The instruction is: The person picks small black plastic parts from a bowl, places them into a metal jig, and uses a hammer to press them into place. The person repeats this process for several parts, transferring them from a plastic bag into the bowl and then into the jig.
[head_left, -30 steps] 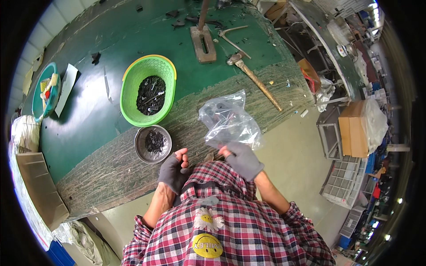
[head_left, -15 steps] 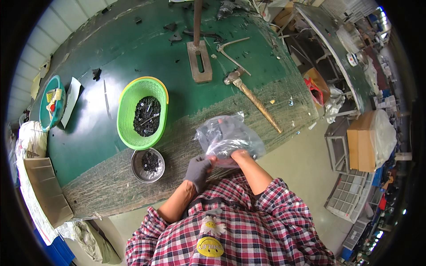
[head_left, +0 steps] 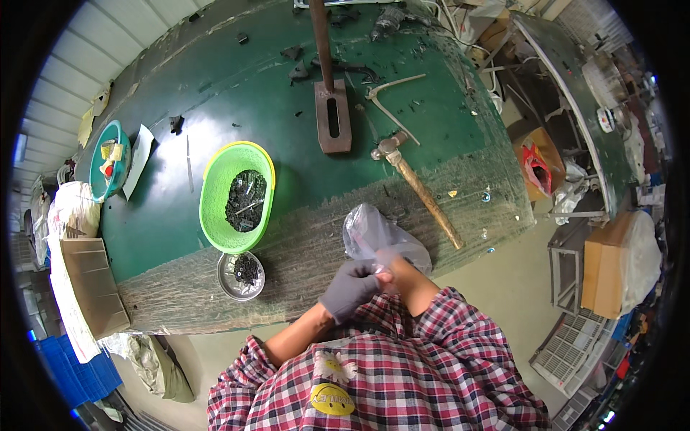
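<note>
A clear plastic bag (head_left: 399, 241) lies bunched at the front edge of the workbench. My left hand (head_left: 350, 289), in a grey glove with bare fingertips, is closed on the bag's near edge beside my right wrist. My bare right hand (head_left: 375, 248) reaches into the bag; its fingers are blurred behind the plastic, so their pose is unclear. Left of the hands, a metal bowl (head_left: 228, 286) holds small black parts. A green plastic basket (head_left: 215, 219) just behind it contains more black parts, with a few bright metal pins among them.
A wooden-handled hammer (head_left: 424, 195) lies right of centre, near a bent metal rod (head_left: 392, 115). Farther back stands a slotted metal block (head_left: 343, 133) with an upright bar. A teal basket (head_left: 95, 169) sits at far left; a cardboard box (head_left: 604, 266) stands off to the right.
The bag has gone from spread out to narrower and more gathered. My left hand has moved right, toward my right wrist. The whole view has shifted slightly.
</note>
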{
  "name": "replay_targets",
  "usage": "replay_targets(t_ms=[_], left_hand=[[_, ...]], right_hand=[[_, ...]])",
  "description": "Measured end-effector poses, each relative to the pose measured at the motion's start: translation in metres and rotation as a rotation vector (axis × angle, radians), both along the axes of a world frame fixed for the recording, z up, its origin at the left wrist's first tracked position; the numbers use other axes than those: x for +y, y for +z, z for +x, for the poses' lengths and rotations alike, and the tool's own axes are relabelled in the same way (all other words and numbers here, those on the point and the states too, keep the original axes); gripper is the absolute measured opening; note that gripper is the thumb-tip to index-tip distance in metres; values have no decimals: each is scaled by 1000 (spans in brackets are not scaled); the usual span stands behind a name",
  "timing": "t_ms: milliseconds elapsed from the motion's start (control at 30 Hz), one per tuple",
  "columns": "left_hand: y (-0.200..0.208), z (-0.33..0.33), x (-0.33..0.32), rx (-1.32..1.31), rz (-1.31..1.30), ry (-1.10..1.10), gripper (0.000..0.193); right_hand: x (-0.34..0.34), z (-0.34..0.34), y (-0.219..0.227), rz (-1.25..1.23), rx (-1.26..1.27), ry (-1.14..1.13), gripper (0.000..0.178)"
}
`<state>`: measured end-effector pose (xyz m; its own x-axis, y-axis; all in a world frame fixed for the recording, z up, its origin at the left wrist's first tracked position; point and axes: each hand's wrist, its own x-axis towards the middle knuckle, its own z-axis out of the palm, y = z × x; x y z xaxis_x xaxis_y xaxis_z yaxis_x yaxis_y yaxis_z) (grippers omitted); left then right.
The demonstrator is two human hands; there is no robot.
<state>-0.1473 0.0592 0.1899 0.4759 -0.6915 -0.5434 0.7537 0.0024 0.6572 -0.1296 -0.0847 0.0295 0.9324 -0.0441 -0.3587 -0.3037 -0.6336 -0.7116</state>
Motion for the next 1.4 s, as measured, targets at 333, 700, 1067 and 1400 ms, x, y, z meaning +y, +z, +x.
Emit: replay_targets(t_ms=[333, 700, 1067, 1400], left_hand=[[-13, 13, 78, 95, 149, 458, 11], [10, -18, 168, 333, -252, 544, 44], [-3, -18, 266, 426, -708, 811, 61], [-61, -3, 315, 524, -581, 1113, 44]], right_hand=[[57, -23, 110, 418, 185, -295, 42], [120, -108, 190, 1775, 182, -1094, 13], [248, -24, 198, 1012, 47, -98, 13], [313, 16, 166, 574, -79, 397, 27]])
